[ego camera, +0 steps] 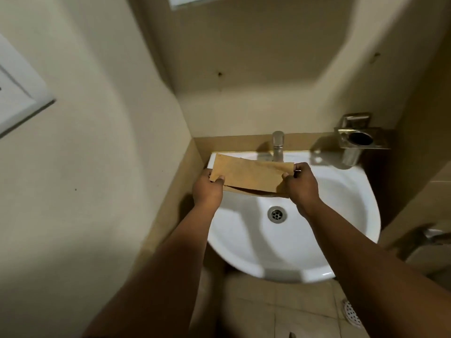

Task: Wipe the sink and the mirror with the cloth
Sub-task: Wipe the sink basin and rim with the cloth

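Both hands are holding the cloth (251,175) stretched flat over the back part of the sink (341,215), just in front of the tap (278,146). The left hand (207,191) is pinching the cloth's left end, thumb on top near the corner; the right hand (301,185) is gripping the right end w/ fingers curled round the edge. The cloth is tan, folded double (a dark gap is showing along its lower edge, where the layers are parting), & its top left corner is reaching past the sink's back left rim.

The sink is sitting tight in a corner: its left rim is running right beside the left wall (97,167), its back edge is butting the low tiled ledge (231,142) under the rear wall. The drain (277,214) is lying open in the bowl, between the two forearms. On the right, a metal holder (361,140) is hanging from the wall just above the rim's back right corner. The bowl's front & right side are lying bare. A strip of mirror (195,0) is showing at the top edge, well above the hands. Tiled floor (280,313) is lying below the front rim, w/ a floor drain (351,313) at right.
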